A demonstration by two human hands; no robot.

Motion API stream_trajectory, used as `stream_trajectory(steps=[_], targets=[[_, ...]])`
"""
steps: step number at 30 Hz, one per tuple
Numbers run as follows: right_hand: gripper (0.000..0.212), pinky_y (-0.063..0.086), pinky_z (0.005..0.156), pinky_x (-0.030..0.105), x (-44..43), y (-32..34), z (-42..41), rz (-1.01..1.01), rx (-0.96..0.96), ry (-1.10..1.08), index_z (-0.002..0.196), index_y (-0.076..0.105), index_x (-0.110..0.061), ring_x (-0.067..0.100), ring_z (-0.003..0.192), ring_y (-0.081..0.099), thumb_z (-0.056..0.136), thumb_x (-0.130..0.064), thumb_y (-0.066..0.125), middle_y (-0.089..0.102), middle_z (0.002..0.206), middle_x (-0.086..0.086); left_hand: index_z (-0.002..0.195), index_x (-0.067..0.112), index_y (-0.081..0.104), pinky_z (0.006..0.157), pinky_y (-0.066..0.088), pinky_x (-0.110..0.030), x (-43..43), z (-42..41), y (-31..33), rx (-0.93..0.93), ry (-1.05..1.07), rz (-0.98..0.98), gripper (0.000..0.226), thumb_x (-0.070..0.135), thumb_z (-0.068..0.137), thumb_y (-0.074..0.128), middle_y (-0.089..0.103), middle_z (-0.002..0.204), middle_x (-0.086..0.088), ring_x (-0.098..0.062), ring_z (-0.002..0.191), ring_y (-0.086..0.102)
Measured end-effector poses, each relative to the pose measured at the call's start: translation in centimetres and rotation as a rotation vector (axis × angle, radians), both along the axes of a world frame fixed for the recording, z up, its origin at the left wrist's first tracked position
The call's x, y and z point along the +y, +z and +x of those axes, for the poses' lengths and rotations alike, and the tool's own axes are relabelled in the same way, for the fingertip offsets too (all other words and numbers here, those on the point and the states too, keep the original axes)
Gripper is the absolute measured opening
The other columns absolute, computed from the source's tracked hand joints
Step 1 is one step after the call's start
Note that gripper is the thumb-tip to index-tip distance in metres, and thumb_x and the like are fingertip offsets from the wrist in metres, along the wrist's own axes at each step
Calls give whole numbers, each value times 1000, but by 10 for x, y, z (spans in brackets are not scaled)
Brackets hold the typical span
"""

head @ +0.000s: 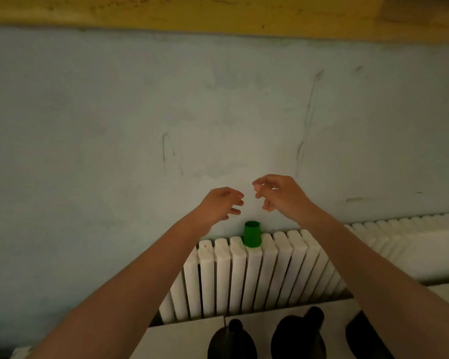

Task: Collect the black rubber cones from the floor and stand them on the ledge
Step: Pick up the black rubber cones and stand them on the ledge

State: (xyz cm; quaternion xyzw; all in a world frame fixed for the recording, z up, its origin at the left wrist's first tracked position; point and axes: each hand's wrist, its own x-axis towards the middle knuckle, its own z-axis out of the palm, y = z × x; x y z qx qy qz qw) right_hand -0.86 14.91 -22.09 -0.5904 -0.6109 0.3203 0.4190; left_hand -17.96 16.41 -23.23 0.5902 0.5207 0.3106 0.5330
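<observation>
Two black rubber cones stand upright on a pale ledge at the bottom of the view, one at the left and a bigger-looking one at the right. A third dark shape sits at the ledge's right, half hidden behind my right forearm. My left hand and my right hand are raised in front of the wall, well above the cones. Both hold nothing, with fingers loosely curled and facing each other.
A white ribbed radiator runs along the pale blue wall behind the ledge. A small green cup stands upside down on top of it. A yellow band crosses the wall higher up.
</observation>
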Motion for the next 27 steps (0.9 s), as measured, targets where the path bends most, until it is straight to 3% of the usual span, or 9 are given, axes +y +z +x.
stream_trajectory(steps=[4, 9, 17, 27], targets=[[10, 49, 51, 21, 11, 13, -5, 37, -12, 66, 98, 69, -17, 12, 55, 59, 91, -22, 63, 69, 86, 3, 104, 17, 66, 71, 45, -23, 0, -18, 11, 3, 84, 30, 18, 27, 94, 54, 69, 103, 1, -12, 82, 65], [14, 52, 55, 21, 34, 19, -19, 42, -98, 250, 96, 68, -19, 12, 59, 64, 83, -19, 73, 67, 84, 0, 98, 19, 66, 75, 46, -25, 4, -37, 24, 19, 240, 80, 18, 29, 94, 52, 70, 101, 2, -12, 83, 66], [5, 53, 56, 24, 66, 43, -13, 105, -58, 428, 86, 66, -20, 12, 56, 65, 84, -21, 71, 67, 82, 0, 101, 17, 67, 75, 47, -25, 2, -24, 47, 23, 434, 123, 20, 26, 94, 51, 70, 101, 2, -13, 86, 67], [9, 53, 56, 24, 73, 34, -42, 83, 14, 736, 85, 64, -13, 11, 54, 63, 84, -17, 72, 68, 81, 5, 91, 19, 66, 62, 45, -18, -67, -38, 37, 147, 782, 156, 21, 12, 94, 47, 68, 97, 3, -6, 75, 65]])
